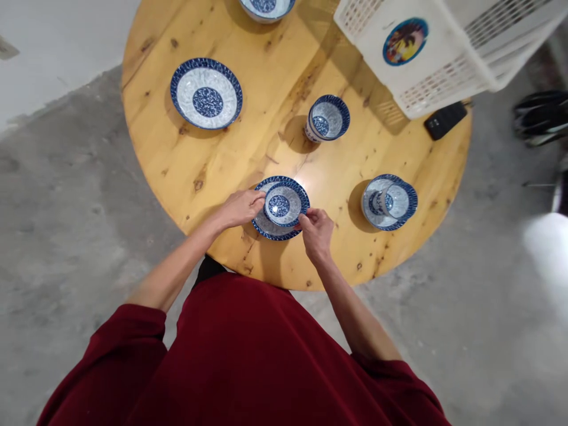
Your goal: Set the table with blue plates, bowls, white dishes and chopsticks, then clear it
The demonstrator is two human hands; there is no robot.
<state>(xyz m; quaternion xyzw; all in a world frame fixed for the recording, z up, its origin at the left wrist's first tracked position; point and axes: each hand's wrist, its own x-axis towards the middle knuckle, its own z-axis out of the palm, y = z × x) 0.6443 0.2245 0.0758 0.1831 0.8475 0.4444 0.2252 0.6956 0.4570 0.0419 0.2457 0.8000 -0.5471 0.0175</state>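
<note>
On the far left there was a pale wall (57,47) and a grey floor (57,236). Next came your round table of yellow wood (248,142), dotted with dark knots. On its left part sat a large, round, blue-and-white plate (206,94) with a dark blue rim.

Your left hand (244,207) had its fingers bent and pinched the left rim of a small, round, blue-and-white bowl (286,204). The bowl was over a round blue-and-white saucer (268,231), close to your belly. You could not tell if the bowl sat on the saucer or was a little above it. Far up, a deep blue-and-white bowl (266,6) was cut off by the top edge. Your right hand (317,228) pinched the small bowl's right rim between thumb and fingers.

Past that, up the table, stood a stack of little blue-and-white bowls (331,118). To the right sat another blue-and-white saucer (367,207), with a blue-and-white bowl on it and a see-through cup (396,201) inside. Behind, you had a big white plastic basket (373,47) with a bright oval sticker (405,41). A small black gadget (444,121) lay just beside it, near the table's edge.
</note>
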